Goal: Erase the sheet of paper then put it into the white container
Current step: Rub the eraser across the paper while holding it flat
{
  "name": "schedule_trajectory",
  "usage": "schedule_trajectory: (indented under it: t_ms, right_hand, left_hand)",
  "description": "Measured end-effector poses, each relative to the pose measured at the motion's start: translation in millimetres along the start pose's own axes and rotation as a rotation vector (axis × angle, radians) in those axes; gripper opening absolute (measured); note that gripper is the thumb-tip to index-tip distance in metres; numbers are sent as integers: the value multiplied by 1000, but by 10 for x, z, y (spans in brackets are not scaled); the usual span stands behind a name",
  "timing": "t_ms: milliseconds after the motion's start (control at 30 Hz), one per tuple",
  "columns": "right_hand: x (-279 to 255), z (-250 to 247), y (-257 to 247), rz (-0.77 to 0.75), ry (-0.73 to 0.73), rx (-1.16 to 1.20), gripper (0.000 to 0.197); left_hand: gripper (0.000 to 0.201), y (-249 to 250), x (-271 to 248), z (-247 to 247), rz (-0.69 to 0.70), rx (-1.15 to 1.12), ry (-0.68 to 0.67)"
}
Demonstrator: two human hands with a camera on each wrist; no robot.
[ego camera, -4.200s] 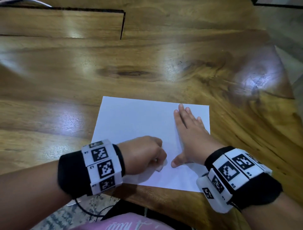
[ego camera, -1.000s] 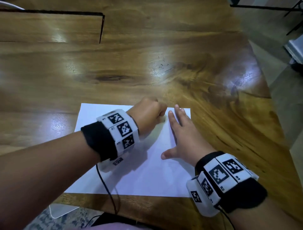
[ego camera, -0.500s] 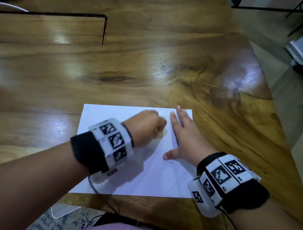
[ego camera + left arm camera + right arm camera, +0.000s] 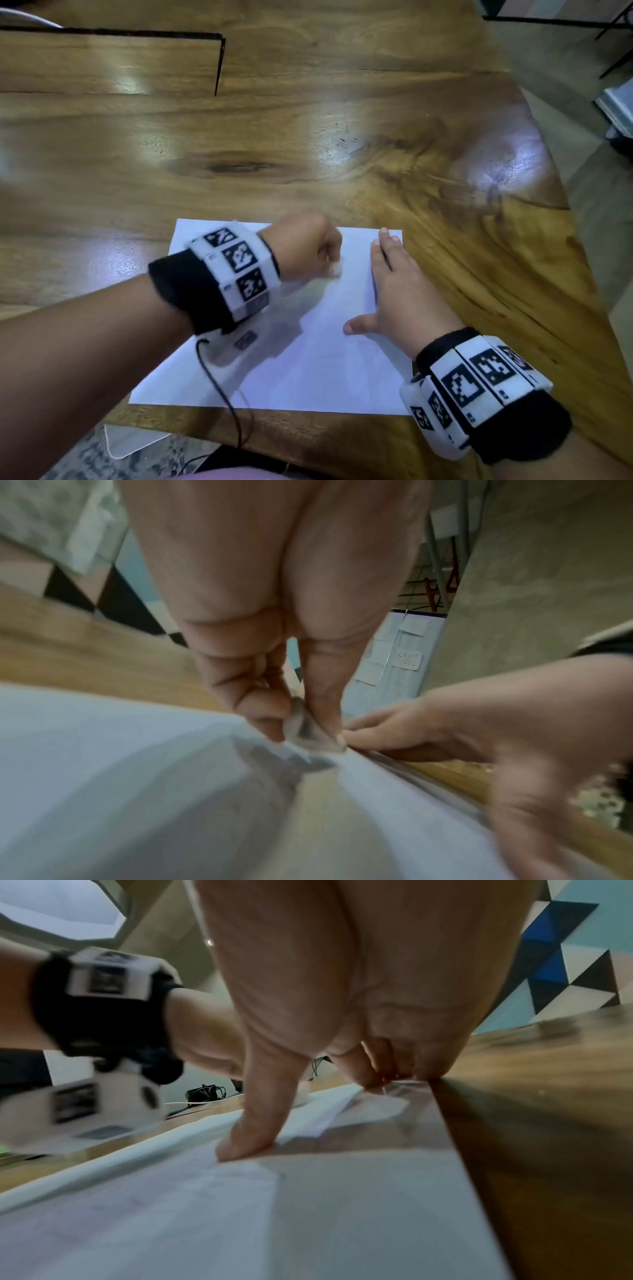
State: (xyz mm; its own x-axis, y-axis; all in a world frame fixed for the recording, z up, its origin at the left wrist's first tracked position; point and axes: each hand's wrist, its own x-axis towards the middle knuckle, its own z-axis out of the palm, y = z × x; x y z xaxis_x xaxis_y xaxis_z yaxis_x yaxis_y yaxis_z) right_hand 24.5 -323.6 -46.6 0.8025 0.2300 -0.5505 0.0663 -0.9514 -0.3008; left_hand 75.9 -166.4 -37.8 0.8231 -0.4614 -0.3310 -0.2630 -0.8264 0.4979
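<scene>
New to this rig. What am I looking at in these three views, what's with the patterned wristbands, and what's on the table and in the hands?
No robot here: a person works bare-handed. The patterned bands carry a camera on each wrist; a third is head-worn. The head view looks down on a wooden table with a sheet of paper lying flat. The left wrist view looks along the left hand, which pinches a small whitish eraser against the sheet. The right wrist view looks along the right hand, fingers straight, pressing the paper near its right edge. No white container is clearly visible.
</scene>
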Motion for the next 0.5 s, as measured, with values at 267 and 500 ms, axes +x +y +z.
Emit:
schedule_trajectory:
  t_ms: [267, 500]
  right_hand:
    - [-11, -8, -3, -2, -10, 18, 125]
    - [-15, -14, -13, -3, -13, -5, 126]
  left_hand:
    - [9, 120, 202, 97, 68, 20, 139]
    - [10, 41, -34, 143, 172, 95, -122]
